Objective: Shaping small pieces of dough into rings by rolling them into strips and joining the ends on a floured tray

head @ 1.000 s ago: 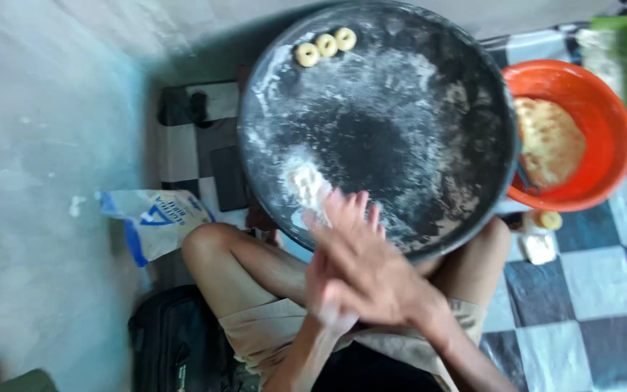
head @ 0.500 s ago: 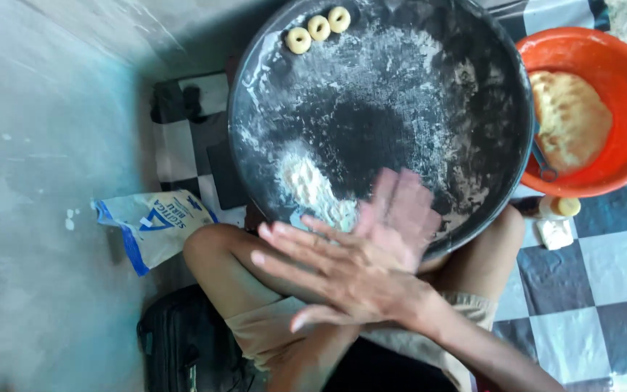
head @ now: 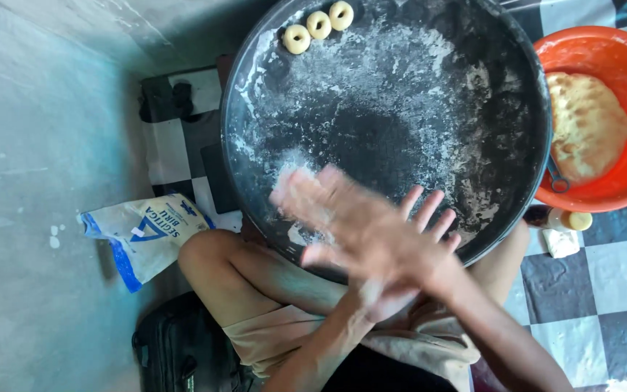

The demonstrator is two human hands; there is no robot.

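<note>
My two hands are pressed palm to palm over the near edge of a large round dark tray [head: 400, 94] dusted with flour. My right hand [head: 350, 218] lies on top, blurred, fingers pointing up-left. My left hand [head: 429, 218] is underneath, its spread fingers sticking out toward the upper right. Nothing shows between the palms. A small heap of flour [head: 292, 163] sits on the tray just beyond my hands. Three ring-shaped dough pieces [head: 318, 25] lie in a row at the tray's far rim.
An orange bowl [head: 618, 58] at the right holds a lump of pale dough [head: 585, 123] and a small metal tool [head: 556, 178]. A little bottle [head: 571, 220] lies below it. A white and blue flour bag [head: 143, 232] lies at the left on the grey floor, a black bag [head: 175, 348] below it.
My hands keep sliding across each other; the top hand has moved left and forward over the tray's near edge. The view has shifted slightly closer.
</note>
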